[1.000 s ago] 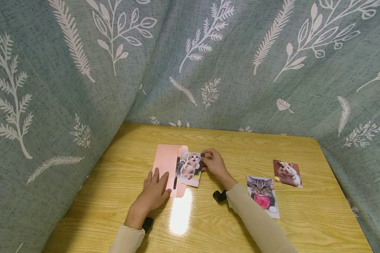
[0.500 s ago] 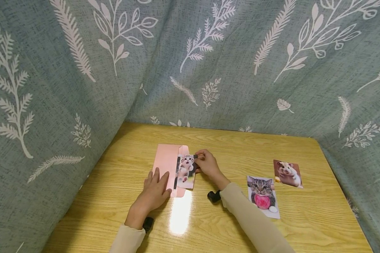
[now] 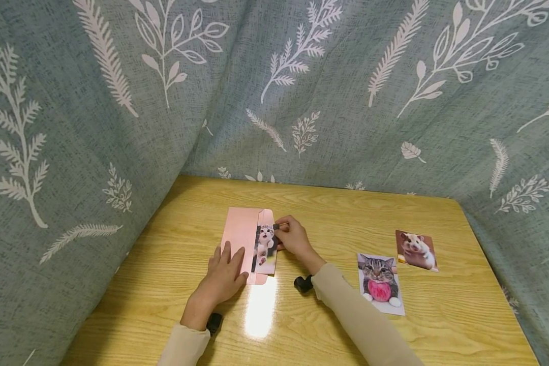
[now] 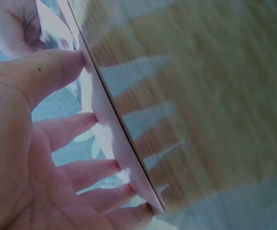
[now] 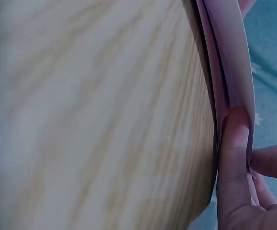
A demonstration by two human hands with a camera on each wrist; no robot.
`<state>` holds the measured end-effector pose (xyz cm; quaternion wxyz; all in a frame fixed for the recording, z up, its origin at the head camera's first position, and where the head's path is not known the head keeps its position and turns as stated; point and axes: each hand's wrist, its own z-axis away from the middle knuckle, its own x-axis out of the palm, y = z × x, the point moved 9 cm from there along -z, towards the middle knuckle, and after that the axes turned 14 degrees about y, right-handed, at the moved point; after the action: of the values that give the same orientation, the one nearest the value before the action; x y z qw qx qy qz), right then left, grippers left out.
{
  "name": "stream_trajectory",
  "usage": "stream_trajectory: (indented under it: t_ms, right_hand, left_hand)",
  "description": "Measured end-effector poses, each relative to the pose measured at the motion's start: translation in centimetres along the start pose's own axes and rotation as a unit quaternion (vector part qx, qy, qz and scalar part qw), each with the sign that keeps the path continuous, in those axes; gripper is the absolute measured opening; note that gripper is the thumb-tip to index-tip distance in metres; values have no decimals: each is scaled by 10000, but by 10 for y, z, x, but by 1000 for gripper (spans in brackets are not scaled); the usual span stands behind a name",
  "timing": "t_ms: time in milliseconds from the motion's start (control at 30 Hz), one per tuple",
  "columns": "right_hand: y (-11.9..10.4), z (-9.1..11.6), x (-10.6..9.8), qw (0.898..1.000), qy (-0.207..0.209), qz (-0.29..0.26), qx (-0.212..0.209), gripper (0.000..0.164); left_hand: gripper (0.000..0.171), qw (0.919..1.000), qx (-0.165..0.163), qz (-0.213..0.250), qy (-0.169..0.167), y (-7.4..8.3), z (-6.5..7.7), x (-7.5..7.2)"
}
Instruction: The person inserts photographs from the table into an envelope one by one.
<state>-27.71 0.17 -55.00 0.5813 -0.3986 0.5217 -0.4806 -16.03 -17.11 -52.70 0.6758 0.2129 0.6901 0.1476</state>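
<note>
A pink envelope [image 3: 238,223] lies on the table with its flap folded out to the right. My left hand [image 3: 219,277] rests on its lower left part, fingers spread; in the left wrist view the fingertips [image 4: 110,165] touch the pink paper. At the envelope's mouth, a kitten photo [image 3: 266,249] lies over the flap with its left side at the opening. My right hand [image 3: 296,239] pinches the photo by its upper right edge. Seen from the right wrist, the thumb [image 5: 235,158] and a finger hold the photo's bent edge [image 5: 236,52] between them.
To the right lie a photo of a tabby cat with a pink ball [image 3: 379,292] and a hamster photo [image 3: 416,249]. A patterned grey-green cloth [image 3: 302,127] hangs behind the wooden table [image 3: 192,213] and along its sides.
My right hand has moved left with the kitten photo, and less of the flap shows beyond it. The left hand has stayed in place on the envelope.
</note>
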Motion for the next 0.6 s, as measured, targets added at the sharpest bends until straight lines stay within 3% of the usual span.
stream_trajectory:
  t_ms: [600]
  right_hand:
    - [-6, 8, 3, 9990, 32, 395, -220, 29]
  left_hand:
    - [65, 10000, -30, 58, 8, 1, 1, -2]
